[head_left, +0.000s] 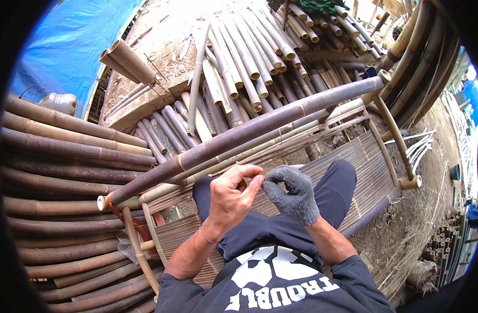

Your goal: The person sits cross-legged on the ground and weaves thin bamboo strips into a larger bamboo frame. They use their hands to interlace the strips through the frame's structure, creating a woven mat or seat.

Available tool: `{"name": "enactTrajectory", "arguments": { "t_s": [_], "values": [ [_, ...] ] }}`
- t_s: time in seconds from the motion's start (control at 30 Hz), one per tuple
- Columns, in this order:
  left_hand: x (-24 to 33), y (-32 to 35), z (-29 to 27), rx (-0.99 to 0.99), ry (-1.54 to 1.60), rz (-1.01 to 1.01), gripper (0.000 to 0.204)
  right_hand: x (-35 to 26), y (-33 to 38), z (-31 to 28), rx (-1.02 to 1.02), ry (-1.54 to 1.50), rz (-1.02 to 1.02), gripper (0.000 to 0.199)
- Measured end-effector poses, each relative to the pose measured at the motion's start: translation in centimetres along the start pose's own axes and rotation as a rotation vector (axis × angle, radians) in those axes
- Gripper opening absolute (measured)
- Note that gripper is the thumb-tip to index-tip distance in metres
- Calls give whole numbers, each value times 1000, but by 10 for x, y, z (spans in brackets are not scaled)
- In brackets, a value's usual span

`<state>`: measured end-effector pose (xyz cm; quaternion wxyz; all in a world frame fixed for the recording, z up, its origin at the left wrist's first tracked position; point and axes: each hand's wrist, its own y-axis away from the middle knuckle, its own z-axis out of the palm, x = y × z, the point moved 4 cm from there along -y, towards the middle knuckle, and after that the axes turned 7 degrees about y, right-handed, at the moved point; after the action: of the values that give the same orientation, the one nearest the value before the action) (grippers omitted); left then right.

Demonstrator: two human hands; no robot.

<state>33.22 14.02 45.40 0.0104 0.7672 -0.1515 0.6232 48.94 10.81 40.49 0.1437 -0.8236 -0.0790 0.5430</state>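
Note:
My bare left hand [232,197] is closed in a pinch, thumb against forefinger. Beside it, almost touching at the fingertips, is my right hand [293,194] in a grey knitted glove, its thumb and forefinger also pressed together. Whatever the fingers hold is too small to make out. Both hands are above my lap, over a bamboo bench [366,163] with a seat of thin slats. Just beyond them a thick dark bamboo pole [244,134] runs slantwise as the bench's upper rail. Several thin bamboo strips [278,147] stretch along below that rail.
Long bamboo poles [67,172] are stacked at the left. Cut bamboo lengths [244,57] lie piled beyond the rail, with more poles [429,57] at the far right. A blue tarp [67,47] covers the upper left. Pale shavings [385,248] litter the ground at right.

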Motion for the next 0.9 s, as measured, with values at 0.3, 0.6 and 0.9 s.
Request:
{"name": "enactTrajectory", "arguments": {
  "t_s": [0.3,0.6,0.9],
  "values": [
    [-21,-5,2,-180,112,-50,10,-13,-14,-17,74,301,-212,28],
    [-36,3,6,-187,553,-452,14,-31,-9,-23,133,389,-481,38],
    [-30,-3,-1,-187,189,-341,13,-4,-31,-38,284,715,-431,17]
  ]
}}
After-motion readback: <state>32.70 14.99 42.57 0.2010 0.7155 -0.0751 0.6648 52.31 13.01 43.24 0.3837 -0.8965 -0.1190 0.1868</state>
